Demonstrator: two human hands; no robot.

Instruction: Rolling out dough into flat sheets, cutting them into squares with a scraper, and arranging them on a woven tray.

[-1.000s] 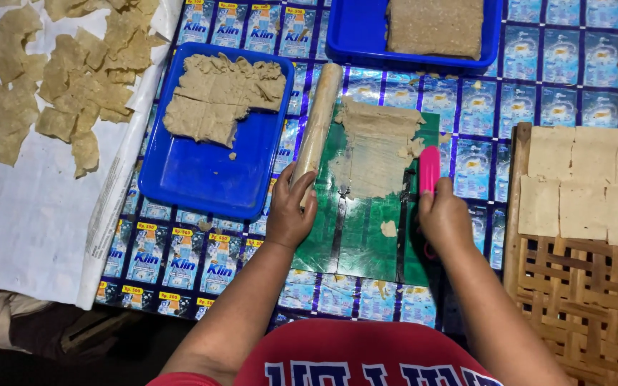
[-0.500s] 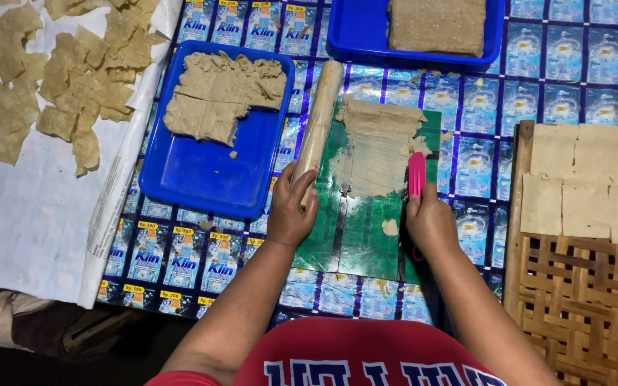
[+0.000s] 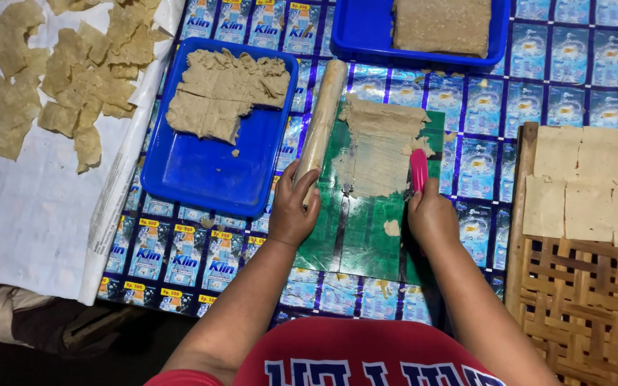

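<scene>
1. At the near edge of a green work sheet, the person's left hand wraps its fingers around the lower end of a pale wooden rolling pin, which lies lengthwise along the sheet's left side, pointing away from the body.
2. Across the sheet, the right hand grips a pink-handled tool, its blade hidden, with the pink tip at the lower right edge of a flattened slab of tan dough.
3. Spread thin on the green sheet, the dough slab lies between the two hands, its edges ragged; a small scrap sits apart on the sheet, just left of the right hand.
4. Left of the rolling pin, a blue tray holds a thicker, torn mass of the same tan dough in its far half.
5. Farther off, beyond the slab, a second blue tray holds a squared block of dough.
6. Under everything, a covering of shiny blue printed sachets lines the surface.
7. At the far left, irregular thin dough pieces lie scattered on white sheeting.
8. At the right, square-cut dough sheets rest edge to edge on a woven bamboo rack.
</scene>
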